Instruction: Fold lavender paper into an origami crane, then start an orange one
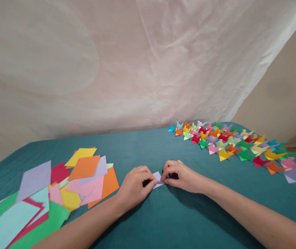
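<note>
While pinching from both sides over a dark teal tablecloth point(135, 145), have a small folded piece of lilac paper point(157, 176) lying between left hand point(136, 183) and right hand point(183, 175). Hold its left side with left thumb and index fingertip drawn together; hold its right side, near the lower corner, with right thumb and index fingertip closed likewise. Rest both hands low, at cloth level.

See the far corner of the paper poking out beyond the fingertips, and the near edge showing in the gap between the hands. Find cloth running from there back to the far table edge, and more on the near side, shadowed beside the forearms.

Looks pale, plain and matte, roughly diamond-shaped where uncovered, with a slanting crease or layer edge near the right fingertips; too small and covered to count layers.

Further out on the left, come to a loose, overlapping spread of flat coloured paper sheets point(85, 166), with a bright orange sheet point(110, 188) nearest the left hand. Out to the right, meet slanting rows of small folded paper birds in many colours point(246, 155), well apart from the paper. Behind, reach a pale, wrinkled fabric backdrop point(137, 69) and, far right, a plain tan wall point(280, 83).
</note>
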`<state>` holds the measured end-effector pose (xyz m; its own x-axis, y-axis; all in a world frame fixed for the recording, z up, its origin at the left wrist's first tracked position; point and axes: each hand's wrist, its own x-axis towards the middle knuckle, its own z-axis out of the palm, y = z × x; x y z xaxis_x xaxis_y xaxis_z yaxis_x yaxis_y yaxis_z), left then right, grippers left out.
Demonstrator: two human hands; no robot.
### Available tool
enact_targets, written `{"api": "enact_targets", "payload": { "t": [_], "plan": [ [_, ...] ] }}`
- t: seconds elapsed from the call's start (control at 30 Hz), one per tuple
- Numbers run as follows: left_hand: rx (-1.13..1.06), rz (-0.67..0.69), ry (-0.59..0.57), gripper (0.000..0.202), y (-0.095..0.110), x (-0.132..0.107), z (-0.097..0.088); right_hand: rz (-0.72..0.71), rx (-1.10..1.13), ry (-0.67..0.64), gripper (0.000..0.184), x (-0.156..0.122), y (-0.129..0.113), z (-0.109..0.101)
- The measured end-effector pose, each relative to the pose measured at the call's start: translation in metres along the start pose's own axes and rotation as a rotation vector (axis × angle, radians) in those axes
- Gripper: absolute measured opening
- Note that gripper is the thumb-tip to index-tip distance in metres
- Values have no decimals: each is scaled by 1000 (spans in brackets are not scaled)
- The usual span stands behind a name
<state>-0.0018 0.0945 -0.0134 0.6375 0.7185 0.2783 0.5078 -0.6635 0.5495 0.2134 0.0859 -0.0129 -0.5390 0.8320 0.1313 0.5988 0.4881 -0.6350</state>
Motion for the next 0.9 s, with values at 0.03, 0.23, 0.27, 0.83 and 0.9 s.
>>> {"api": "enact_targets", "payload": {
  "t": [0.03,0.23,0.27,0.83,0.9],
  "plan": [
    [-5,-9,-3,14,0,0,0,-10,-2,-4,11,0,0,-1],
    [-40,-56,-8,15,0,-1,1,-16,1,3,8,-1,-3,-1],
    [-45,-58,-8,15,0,0,1,-5,4,12,8,0,-3,0],
    [335,163,-105,21,2,-8,-3,102,-40,90,5,1,-10,9],
    [390,174,-122,22,3,-9,-3,101,-50,95,5,1,-10,10]
  ]
}}
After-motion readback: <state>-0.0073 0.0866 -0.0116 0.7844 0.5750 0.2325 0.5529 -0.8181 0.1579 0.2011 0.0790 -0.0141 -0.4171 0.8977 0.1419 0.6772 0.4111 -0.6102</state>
